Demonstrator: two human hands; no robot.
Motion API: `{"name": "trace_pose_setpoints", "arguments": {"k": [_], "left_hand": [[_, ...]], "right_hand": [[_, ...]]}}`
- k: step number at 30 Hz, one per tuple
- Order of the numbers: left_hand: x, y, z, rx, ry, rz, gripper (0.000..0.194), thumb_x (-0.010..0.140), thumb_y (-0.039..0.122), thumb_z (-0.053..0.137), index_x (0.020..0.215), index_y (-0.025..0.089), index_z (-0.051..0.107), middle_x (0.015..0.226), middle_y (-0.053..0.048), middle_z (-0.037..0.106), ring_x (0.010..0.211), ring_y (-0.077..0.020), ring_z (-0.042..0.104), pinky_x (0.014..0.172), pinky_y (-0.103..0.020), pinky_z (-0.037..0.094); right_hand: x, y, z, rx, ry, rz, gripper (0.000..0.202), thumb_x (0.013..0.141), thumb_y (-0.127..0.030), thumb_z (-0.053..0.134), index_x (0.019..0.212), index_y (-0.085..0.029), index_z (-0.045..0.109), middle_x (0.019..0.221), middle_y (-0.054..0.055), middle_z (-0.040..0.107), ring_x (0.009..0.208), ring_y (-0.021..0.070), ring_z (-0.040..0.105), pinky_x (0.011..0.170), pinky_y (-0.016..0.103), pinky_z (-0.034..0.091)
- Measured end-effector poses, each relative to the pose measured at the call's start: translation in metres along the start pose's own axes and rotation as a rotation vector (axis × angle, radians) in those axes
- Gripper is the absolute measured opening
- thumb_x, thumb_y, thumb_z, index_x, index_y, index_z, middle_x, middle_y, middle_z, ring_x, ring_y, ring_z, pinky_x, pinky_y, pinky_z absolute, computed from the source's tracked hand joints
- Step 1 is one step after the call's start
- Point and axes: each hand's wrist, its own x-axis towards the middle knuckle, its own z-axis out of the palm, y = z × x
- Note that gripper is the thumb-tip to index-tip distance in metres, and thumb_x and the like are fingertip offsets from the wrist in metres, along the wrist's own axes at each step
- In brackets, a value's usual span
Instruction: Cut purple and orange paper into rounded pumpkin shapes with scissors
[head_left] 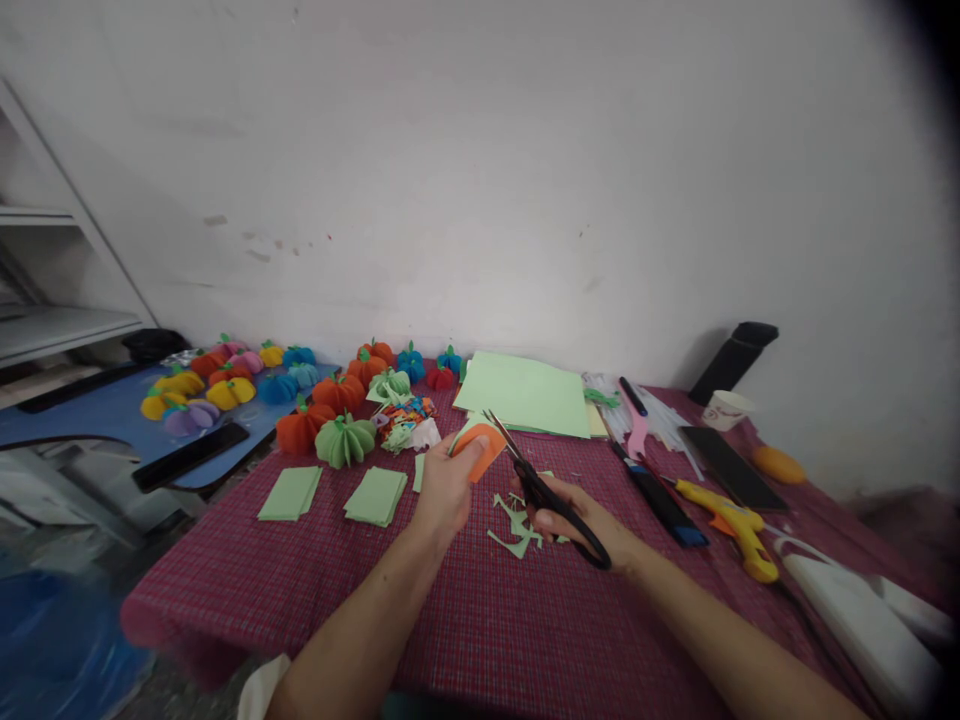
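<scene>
My left hand [448, 485] pinches an orange paper piece [489, 450] together with light green paper behind it. In my right hand [577, 515] is a pair of black-handled scissors [534, 484], its blades pointing up and left beside the orange paper's right edge. The blades look slightly parted; whether they touch the paper I cannot tell. Curved green paper scraps [517, 530] lie on the table under and between my hands. Left of my left hand are a stack of green paper squares [376, 497] and another green stack [289, 494].
Folded-paper pumpkins [339, 393] of several colours stand at the back left, some on a blue table [105, 400]. Large green sheets [525, 393] lie by the wall. To the right are a box cutter [664, 500], yellow glue gun [731, 515], dark phone-like slab [731, 468] and paper cup [726, 410].
</scene>
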Motion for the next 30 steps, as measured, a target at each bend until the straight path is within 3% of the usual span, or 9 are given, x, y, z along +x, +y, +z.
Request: {"name": "trace_pose_setpoints", "arguments": {"k": [21, 30], "left_hand": [[-0.002, 0.003, 0.001, -0.004, -0.008, 0.0, 0.016, 0.06, 0.022, 0.067, 0.071, 0.011, 0.062, 0.066, -0.001, 0.062, 0.061, -0.0105, 0.055, 0.064, -0.024, 0.042], [-0.002, 0.004, -0.001, 0.015, -0.035, -0.006, 0.019, 0.061, 0.024, 0.067, 0.074, 0.011, 0.062, 0.068, -0.002, 0.063, 0.062, -0.0112, 0.056, 0.064, -0.024, 0.043]], "right_hand": [[-0.001, 0.005, -0.004, -0.08, -0.006, -0.025, 0.036, 0.078, -0.039, 0.054, 0.105, -0.016, 0.051, 0.069, -0.002, 0.042, 0.051, 0.0064, 0.041, 0.046, 0.019, 0.034], [-0.004, -0.01, -0.006, -0.143, -0.029, -0.01, 0.035, 0.077, -0.041, 0.053, 0.1, -0.015, 0.053, 0.068, -0.001, 0.042, 0.054, 0.0078, 0.037, 0.047, 0.019, 0.031]]}}
